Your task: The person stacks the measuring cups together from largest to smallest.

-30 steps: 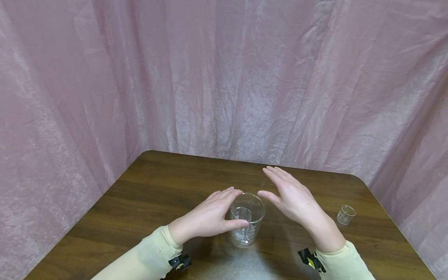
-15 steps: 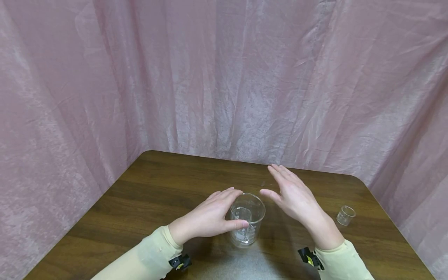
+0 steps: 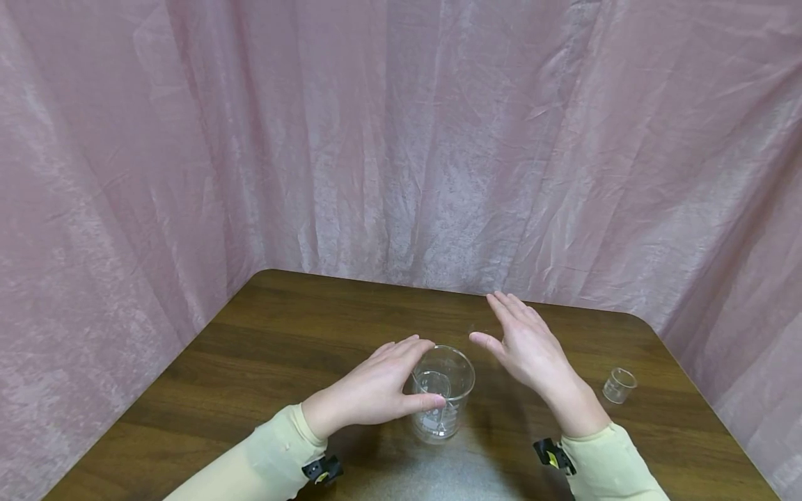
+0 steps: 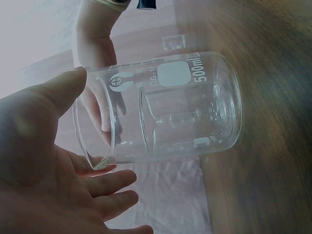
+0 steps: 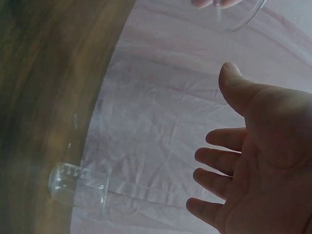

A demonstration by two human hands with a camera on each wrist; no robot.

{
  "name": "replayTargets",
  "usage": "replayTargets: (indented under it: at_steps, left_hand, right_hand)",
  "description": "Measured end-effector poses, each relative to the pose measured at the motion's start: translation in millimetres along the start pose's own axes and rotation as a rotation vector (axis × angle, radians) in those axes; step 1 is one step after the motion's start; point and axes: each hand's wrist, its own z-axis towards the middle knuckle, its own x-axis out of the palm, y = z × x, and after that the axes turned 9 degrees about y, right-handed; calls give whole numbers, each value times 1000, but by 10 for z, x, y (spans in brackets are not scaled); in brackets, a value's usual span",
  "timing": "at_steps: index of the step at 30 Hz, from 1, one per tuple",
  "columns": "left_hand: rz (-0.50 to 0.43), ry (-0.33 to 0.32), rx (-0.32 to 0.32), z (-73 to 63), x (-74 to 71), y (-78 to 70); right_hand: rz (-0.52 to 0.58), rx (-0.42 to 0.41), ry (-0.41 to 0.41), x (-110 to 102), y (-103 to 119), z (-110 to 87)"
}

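Observation:
My left hand [image 3: 376, 386] grips a large clear glass beaker [image 3: 462, 398] at its rim, thumb on the near side and fingers on the far side. The beaker stands upright on the table, and the left wrist view shows a 500ml marking on it. Nested inside is a smaller glass vessel [image 4: 185, 119]. To the right, my right hand [image 3: 532, 351] hovers apart from the beaker, thumb spread and fingers extended, holding nothing. A small glass beaker [image 3: 619, 387] stands upright beyond it; it also shows in the right wrist view.
The brown wooden table [image 3: 250, 362] has rounded far corners. Pink curtains [image 3: 401, 139] hang behind it and along both sides. Tiny faint clear specks [image 5: 73, 131] lie on the table behind the right hand; what they are cannot be made out.
My right hand has drawn slightly right, away from the large beaker's rim. My left hand and the beakers have stayed in place.

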Motion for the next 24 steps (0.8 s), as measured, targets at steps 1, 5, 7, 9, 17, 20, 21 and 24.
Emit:
replayTargets:
  at_steps: [1, 5, 7, 9, 17, 20, 21, 24]
  left_hand:
    - [-1, 0, -1, 0, 1, 0]
    - [-1, 0, -6, 3, 5, 1]
    - [-1, 1, -7, 5, 7, 4]
    - [0, 2, -8, 6, 10, 6]
    - [1, 0, -3, 3, 7, 5]
    - [4, -2, 1, 3, 5, 3]
    - [6, -3, 3, 4, 6, 4]
    - [8, -3, 3, 3, 6, 2]
  right_hand:
    - [-2, 6, 0, 8, -14, 6]
    - [1, 20, -5, 45, -78, 37]
    - [-1, 20, -13, 58, -107, 55]
    - [-2, 27, -12, 66, -135, 74]
    - [8, 84, 35, 95, -251, 131]
    - [17, 91, 35, 106, -292, 152]
    - [20, 94, 35, 110, -306, 159]
    - [19, 106, 41, 129, -352, 179]
